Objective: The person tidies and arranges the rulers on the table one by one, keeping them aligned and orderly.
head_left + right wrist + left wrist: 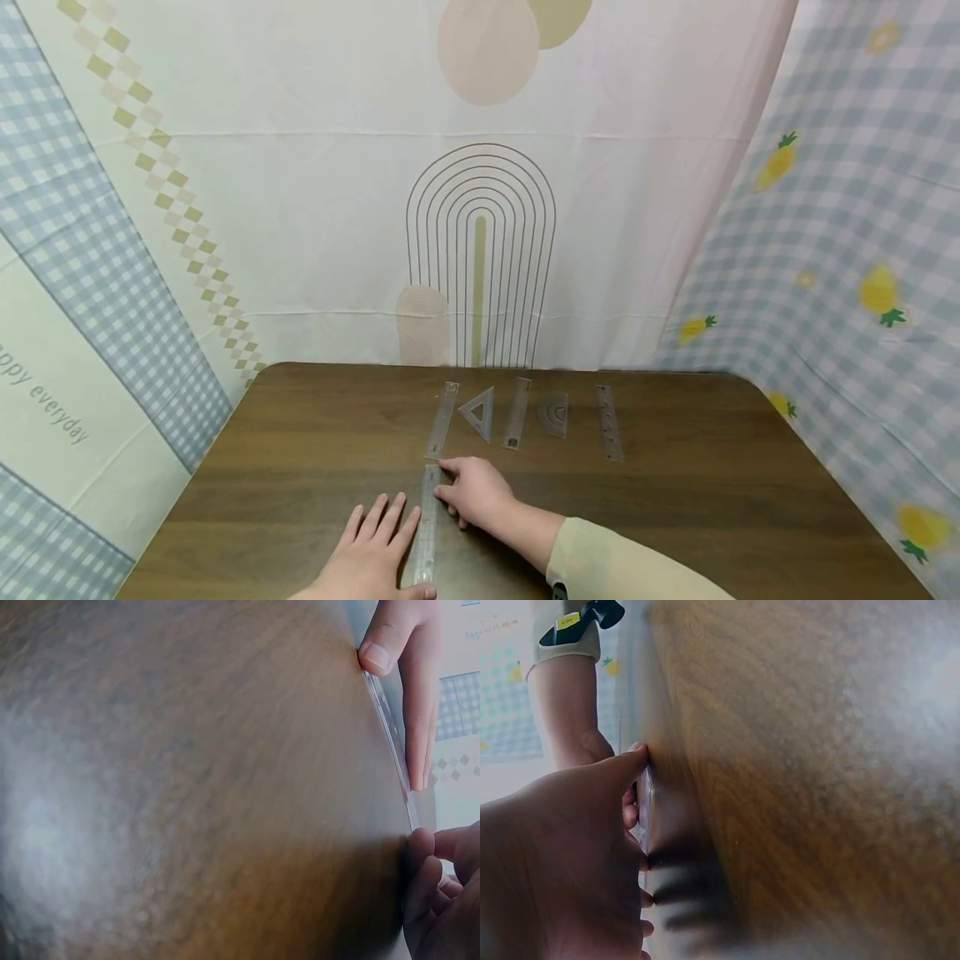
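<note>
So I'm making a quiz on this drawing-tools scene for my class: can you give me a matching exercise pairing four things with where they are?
Things:
1. clear plastic ruler under the hands
2. clear triangular set square
3. clear semicircular protractor
4. left hand

Places:
A. in the far row, right of the middle ruler
B. lying flat with fingers against the left edge of the near ruler
C. at the near table edge, between both hands
D. in the far row, between two rulers, left of the middle

Pairs: 1-C, 2-D, 3-A, 4-B
</note>
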`<state>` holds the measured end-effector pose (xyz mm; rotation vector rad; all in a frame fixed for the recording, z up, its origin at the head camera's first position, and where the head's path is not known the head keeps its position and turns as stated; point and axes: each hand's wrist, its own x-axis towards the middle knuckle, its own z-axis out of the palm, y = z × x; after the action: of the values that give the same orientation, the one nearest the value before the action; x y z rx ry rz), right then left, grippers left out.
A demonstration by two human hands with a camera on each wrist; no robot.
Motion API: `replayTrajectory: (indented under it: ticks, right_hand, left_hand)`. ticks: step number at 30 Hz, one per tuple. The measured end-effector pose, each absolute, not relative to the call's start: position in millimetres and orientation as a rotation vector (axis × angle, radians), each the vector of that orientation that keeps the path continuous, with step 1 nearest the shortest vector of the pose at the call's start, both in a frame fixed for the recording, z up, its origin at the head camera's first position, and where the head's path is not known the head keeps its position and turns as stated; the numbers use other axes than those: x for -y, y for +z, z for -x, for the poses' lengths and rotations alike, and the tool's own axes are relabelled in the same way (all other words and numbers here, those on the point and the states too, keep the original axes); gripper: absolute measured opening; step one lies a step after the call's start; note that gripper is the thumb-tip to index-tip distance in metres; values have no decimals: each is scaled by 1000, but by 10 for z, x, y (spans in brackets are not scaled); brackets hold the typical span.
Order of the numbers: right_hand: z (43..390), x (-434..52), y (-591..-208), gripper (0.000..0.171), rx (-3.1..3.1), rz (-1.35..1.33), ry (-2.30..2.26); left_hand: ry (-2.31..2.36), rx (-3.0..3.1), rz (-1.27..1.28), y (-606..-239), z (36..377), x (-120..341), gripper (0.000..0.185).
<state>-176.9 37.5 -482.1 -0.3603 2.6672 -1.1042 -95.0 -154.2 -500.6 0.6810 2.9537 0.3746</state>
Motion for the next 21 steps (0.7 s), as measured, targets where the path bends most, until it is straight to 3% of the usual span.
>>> replayTrajectory:
  ticks: [21]
  right_hand:
    - [1788, -384, -4834, 48, -2707, 386, -1081]
  left_hand:
    - [401, -2903, -664, -4961, 978, 1521, 106]
